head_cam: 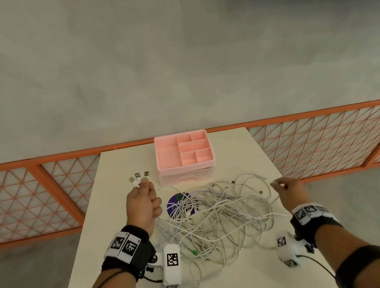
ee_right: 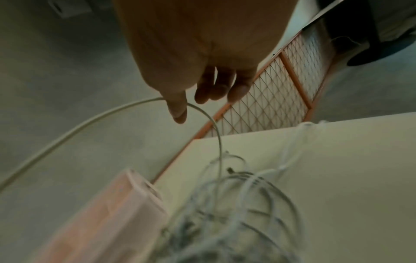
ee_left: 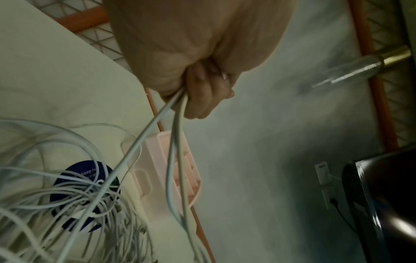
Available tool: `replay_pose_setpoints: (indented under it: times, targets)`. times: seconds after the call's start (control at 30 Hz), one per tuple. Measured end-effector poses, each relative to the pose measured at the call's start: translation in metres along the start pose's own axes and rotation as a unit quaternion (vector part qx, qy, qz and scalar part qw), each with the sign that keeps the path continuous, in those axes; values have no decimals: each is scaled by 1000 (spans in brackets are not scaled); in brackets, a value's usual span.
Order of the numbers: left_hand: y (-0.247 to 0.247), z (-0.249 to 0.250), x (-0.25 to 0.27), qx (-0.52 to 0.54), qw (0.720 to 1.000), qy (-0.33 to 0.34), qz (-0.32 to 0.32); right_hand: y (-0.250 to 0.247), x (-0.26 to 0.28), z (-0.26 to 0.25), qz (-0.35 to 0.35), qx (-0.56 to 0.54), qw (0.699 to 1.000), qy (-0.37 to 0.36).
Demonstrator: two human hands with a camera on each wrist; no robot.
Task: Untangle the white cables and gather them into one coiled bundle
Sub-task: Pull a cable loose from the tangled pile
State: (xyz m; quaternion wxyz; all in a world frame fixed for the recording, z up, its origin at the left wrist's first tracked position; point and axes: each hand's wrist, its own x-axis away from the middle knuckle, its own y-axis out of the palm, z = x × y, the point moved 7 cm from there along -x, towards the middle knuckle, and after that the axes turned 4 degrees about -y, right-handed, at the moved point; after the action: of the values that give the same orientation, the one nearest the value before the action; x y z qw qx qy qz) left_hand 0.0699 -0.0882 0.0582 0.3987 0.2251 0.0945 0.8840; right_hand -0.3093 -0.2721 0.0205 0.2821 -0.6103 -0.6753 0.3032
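The white cables (head_cam: 217, 215) lie in a big messy pile in the middle of the table (head_cam: 262, 277), in front of a pink tray (head_cam: 185, 168). The left hand (head_cam: 144, 206) is curled tight around three cable ends, with their plugs (head_cam: 139, 176) sticking out on top. The right hand (head_cam: 290, 189) has loose, spread fingers, and one cable loop runs past its thumb (ee_right: 178, 108).

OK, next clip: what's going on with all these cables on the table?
A person is sorting a tangle of white cables on a white table. The left hand grips several cable ends, three plugs sticking out above the fist. The right hand hovers over the pile's right edge, fingers relaxed, one strand looped over its thumb. Nothing is coiled yet. A pink divided tray sits behind.
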Motion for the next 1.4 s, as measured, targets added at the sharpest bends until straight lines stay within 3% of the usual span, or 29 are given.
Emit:
replay_pose_setpoints:
  times: [0.07, 0.17, 0.23, 0.4, 0.57, 0.7, 0.9, 1.03, 1.13, 1.23, 1.4]
  targets:
    - [12, -5, 4, -49, 999, 16, -12, -7, -3, -27, 4, -151, 989, 8]
    - [30, -14, 12, -83, 995, 28, -37, -6, 4, -80, -18, -366, 931, 7]
    - [40, -20, 16, -97, 994, 30, -50, 0, 17, -114, -53, -429, 902, -13]
    - [59, -32, 21, -102, 992, 7, -74, 34, 53, -157, -140, -394, 904, -90]
    - [62, -39, 16, -132, 990, -11, -55, 80, 86, -168, -238, -427, 868, -94]
    - [59, -43, 15, -152, 987, -26, -46, 100, 102, -166, -285, -406, 864, -86]
    - [62, -46, 26, -163, 982, -21, -88, 107, 99, -152, -312, -391, 866, 23]
    - [68, -65, 35, -211, 964, -51, -151, 97, 74, -143, -230, -492, 829, 134]
    - [74, -77, 50, -266, 941, -57, -203, 80, 51, -140, -161, -510, 832, 151]
    - [71, -86, 53, -260, 942, -81, -196, 65, 32, -136, -120, -500, 844, 149]
    - [66, -88, 49, -241, 945, -111, -191, 55, 24, -126, -126, -380, 911, 101]
